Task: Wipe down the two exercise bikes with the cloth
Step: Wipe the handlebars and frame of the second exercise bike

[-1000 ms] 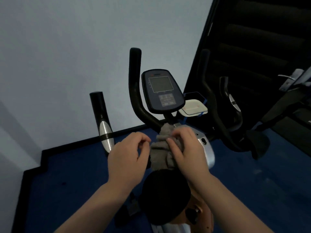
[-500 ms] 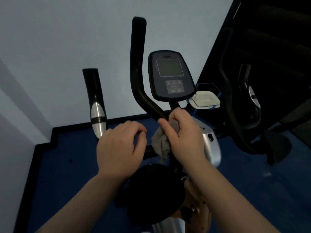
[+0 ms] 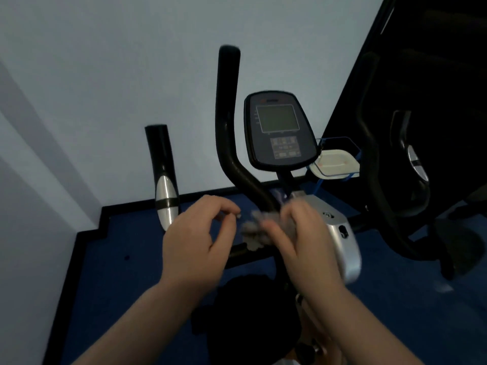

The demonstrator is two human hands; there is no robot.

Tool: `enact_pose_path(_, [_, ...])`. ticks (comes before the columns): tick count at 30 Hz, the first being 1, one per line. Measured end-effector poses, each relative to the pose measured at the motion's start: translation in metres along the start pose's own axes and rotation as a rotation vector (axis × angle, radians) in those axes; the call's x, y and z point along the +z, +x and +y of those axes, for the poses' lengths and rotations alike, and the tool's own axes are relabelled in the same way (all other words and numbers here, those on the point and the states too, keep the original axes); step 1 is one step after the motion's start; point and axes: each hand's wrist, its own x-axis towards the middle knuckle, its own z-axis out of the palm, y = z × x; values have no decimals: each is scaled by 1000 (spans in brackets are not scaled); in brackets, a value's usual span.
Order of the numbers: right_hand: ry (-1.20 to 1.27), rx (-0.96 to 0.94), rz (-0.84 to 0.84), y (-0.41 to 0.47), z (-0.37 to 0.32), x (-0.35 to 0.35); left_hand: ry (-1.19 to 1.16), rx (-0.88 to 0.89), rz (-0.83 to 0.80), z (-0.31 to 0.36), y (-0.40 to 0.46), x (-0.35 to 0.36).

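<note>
An exercise bike stands right in front of me, with a dark console (image 3: 280,131), a tall black handlebar (image 3: 229,122) and a silver housing (image 3: 342,248). Its black saddle (image 3: 245,312) is under my forearms. My right hand (image 3: 300,238) holds a bunched grey cloth (image 3: 253,230) at the foot of the handlebar, blurred by motion. Just left of the cloth, my left hand (image 3: 200,238) hovers with its fingers curled and apart, holding nothing. A second bike's black handlebars (image 3: 374,154) show at the right against a dark background.
A separate black and silver handle (image 3: 163,177) rises at the left. A white tray in a blue wire holder (image 3: 334,162) sits behind the console. Pale walls close the left and back. The floor (image 3: 118,285) is blue with a black skirting.
My left hand has let go of the cloth and drawn slightly away. My right hand keeps the cloth and now moves fast at the handlebar base. My view has tilted.
</note>
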Motion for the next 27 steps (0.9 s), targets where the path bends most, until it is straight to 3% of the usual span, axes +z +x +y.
enact_pose_path(2, [-55, -23, 2, -22, 7, -6, -81, 69, -17, -2, 16, -16])
enact_pose_path(4, [-119, -48, -9, -23, 12, -8, 61, 227, 14, -6, 42, -32])
enact_pose_path(6, [-51, -47, -34, -6, 5, -5, 198, 276, 111, -13, 71, -44])
enact_pose_path(10, [-23, -63, -34, 51, -13, 10, 309, 174, 168, -28, 103, -39])
enact_pose_path(14, [59, -108, -80, 35, -1, 4, 318, 84, 161, -42, 103, -27])
enact_pose_path(17, [54, -128, -100, 26, 3, 1, 332, 64, 197, -44, 103, -25])
enact_pose_path(23, [-52, -204, -129, 96, -35, 32, 271, 57, 237, -43, 102, -26])
enact_pose_path(27, [-42, -226, -168, 66, -15, 14, 240, 54, 225, -43, 103, -27])
